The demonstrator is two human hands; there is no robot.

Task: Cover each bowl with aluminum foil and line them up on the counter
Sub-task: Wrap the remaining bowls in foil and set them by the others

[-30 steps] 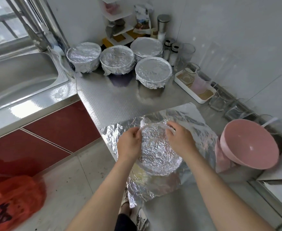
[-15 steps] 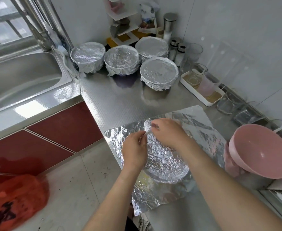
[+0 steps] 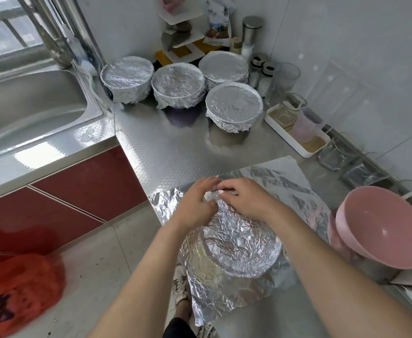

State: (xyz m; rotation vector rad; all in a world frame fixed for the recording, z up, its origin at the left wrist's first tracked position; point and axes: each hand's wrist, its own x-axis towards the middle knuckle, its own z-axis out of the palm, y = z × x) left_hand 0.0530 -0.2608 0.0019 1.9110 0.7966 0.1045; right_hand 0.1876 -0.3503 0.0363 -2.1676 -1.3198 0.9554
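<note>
No legible text; black marks on orange bag (image 3: pixel 24 284) unreadable

foil (image 3: pixel 239 242) hides bowl, red bag (image 3: pixel 17 289) cropped

Bright daylight from the window (image 3: pixel 7 30) top left, soft & even. Glare patches on the sink (image 3: pixel 24 111) rim and the steel desk (image 3: pixel 175 152); crinkled foil (image 3: pixel 244 242) sparkles. Shadows faint, just under the covered bowls (image 3: pixel 234 106). Wide-angle lens bends lines at the edges; bottom edge slightly soft, pic a bit smeary overall.
</note>
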